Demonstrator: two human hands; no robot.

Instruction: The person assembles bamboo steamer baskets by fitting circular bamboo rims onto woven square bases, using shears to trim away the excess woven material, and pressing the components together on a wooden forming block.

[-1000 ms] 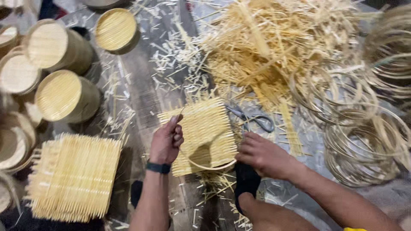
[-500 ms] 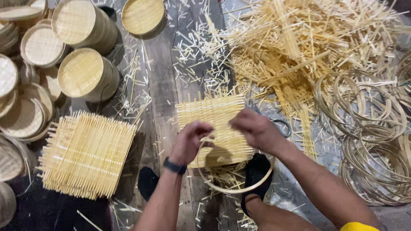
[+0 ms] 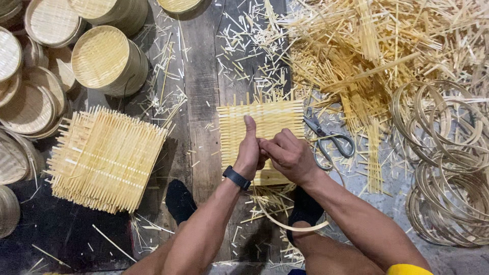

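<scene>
A square woven bamboo mat (image 3: 265, 119) lies on the dark wooden planks in front of me. My left hand (image 3: 249, 153), with a black band at the wrist, rests on the mat with its thumb pointing up. My right hand (image 3: 290, 155) meets it over the mat's middle, fingers curled. A thin bamboo hoop (image 3: 298, 226) curves out below both hands; where it is gripped is hidden by the fingers. Scissors (image 3: 328, 140) lie just right of the mat.
A stack of woven mats (image 3: 104, 160) sits to the left. Round bamboo steamer baskets (image 3: 104, 61) crowd the upper left. Loose bamboo strips (image 3: 377, 46) pile up at top right, bamboo hoops (image 3: 448, 163) at right. My feet in black socks (image 3: 179, 201) are below.
Both hands have come together over the middle of the mat. The hoop has come off the mat and now hangs below my hands. The view has drifted left.
</scene>
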